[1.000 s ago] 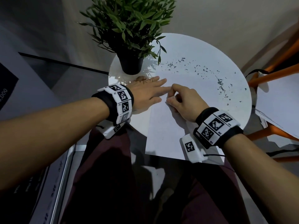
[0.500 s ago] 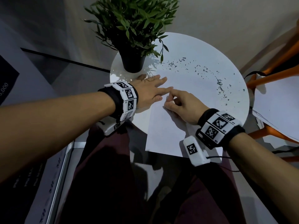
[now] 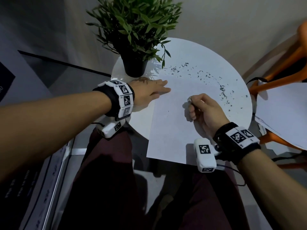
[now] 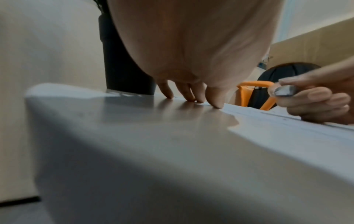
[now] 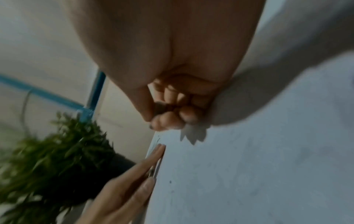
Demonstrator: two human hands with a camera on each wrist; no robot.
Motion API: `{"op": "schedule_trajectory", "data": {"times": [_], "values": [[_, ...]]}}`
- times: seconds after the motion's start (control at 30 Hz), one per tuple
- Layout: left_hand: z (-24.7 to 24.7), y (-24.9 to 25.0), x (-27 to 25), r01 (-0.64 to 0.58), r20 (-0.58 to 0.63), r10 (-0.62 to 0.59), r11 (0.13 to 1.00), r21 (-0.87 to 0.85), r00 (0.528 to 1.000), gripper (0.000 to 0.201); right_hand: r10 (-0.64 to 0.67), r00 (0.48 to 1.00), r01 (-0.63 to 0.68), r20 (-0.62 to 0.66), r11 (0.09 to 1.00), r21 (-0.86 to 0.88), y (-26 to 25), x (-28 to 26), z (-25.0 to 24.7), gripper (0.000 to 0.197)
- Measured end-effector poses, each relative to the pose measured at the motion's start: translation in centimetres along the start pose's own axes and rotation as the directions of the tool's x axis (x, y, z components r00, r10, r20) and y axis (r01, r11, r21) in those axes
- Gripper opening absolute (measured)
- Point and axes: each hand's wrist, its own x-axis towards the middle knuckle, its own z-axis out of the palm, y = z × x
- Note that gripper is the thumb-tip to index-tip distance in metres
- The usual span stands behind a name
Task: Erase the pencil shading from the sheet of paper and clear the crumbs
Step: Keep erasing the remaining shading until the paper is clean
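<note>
A white sheet of paper (image 3: 169, 127) lies on the round white table (image 3: 216, 52), its near end hanging over the table's edge. Dark eraser crumbs (image 3: 222, 90) are scattered in an arc beyond the sheet's far and right sides. My left hand (image 3: 157, 90) lies flat, its straight fingertips (image 4: 191, 97) pressing the sheet's left edge. My right hand (image 3: 191, 105) hovers low over the middle of the sheet and pinches a small grey-smudged eraser (image 4: 285, 91) between thumb and curled fingers. In the right wrist view the eraser (image 5: 162, 107) is mostly hidden by the fingers.
A potted plant (image 3: 135, 30) in a black pot (image 3: 135, 67) stands at the table's far left, just beyond my left hand. An orange chair frame (image 3: 282, 63) and another white sheet (image 3: 285, 113) lie to the right. My lap is below the table's near edge.
My right hand has moved right, away from the left fingertips, to the middle of the sheet, still pinching the eraser. The left hand has stayed on the sheet's left edge.
</note>
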Motion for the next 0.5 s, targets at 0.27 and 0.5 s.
{"op": "schedule_trajectory", "data": {"times": [0.27,0.5], "values": [[-0.5,-0.1,0.7,-0.040,-0.036,0.042,0.998,0.052,0.998,0.038,-0.023,0.957,0.263,0.290,0.493,-0.830,-0.8,2.6,4.3,0.016],[-0.3,-0.2,0.6,-0.017,-0.047,0.017,1.000,-0.007,0.999,0.039,0.047,0.916,0.343,0.398,0.422,-0.839,0.4,1.3,5.0,0.015]]}}
